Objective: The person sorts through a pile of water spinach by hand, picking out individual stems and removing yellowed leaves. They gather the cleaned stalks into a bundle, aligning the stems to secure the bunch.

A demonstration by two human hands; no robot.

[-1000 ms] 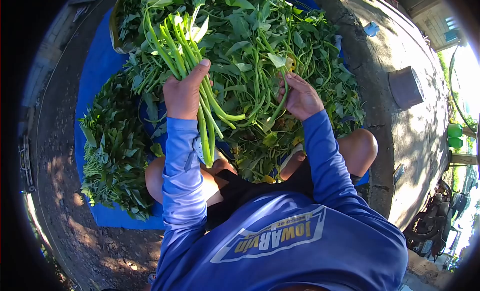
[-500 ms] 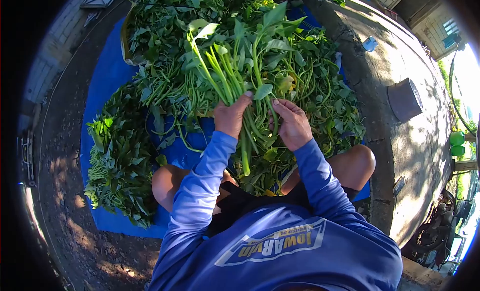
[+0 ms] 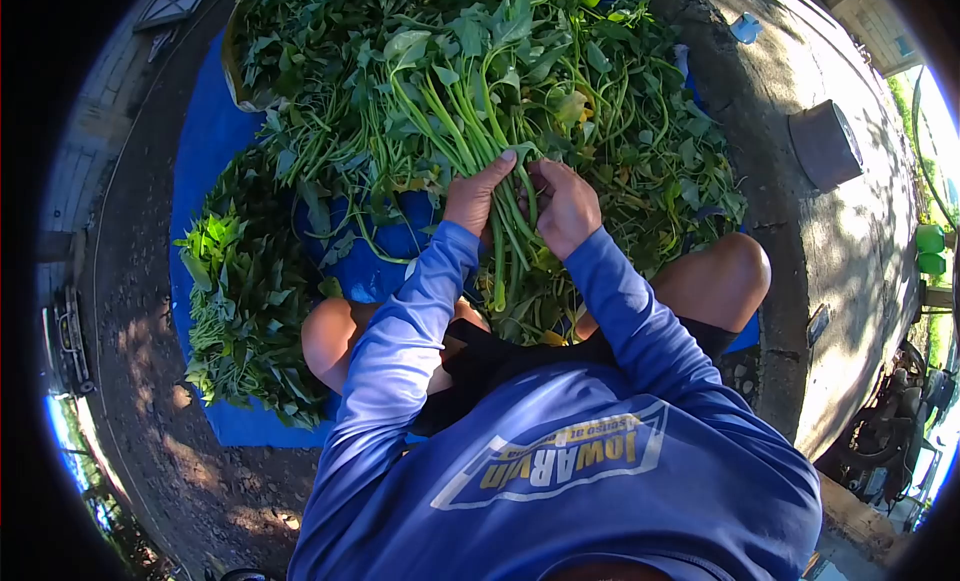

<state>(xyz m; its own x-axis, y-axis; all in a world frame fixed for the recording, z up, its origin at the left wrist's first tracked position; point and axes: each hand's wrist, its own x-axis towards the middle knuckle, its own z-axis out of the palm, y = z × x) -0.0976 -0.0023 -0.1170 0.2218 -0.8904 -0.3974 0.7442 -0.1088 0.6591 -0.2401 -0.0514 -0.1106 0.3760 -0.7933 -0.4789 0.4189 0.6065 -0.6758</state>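
My left hand (image 3: 472,197) is wrapped round a bunch of water spinach (image 3: 452,131), its thumb lying across the thick pale-green stems. The leaves point away from me, and the cut stem ends hang below the hand towards my lap. Close beside it, my right hand (image 3: 566,211) has its fingers curled in a pinch on a stem at the bunch's right side; the fingertips are partly hidden. Beyond both hands spreads a big heap of loose greens (image 3: 340,101), some leaves yellowed. A separate neat pile of greens (image 3: 250,311) lies to my left.
The greens rest on a blue tarp (image 3: 200,131), and my bent knees flank the space below my hands. To the right runs a raised concrete slab (image 3: 800,271) bearing a round bucket-like container (image 3: 826,145) and a small blue item (image 3: 745,28). Dirt ground (image 3: 140,311) lies left.
My view has shifted slightly. My right hand has drawn in against the bunch, its fingers curled closer to the left hand. The bunch now leans lower over the heap.
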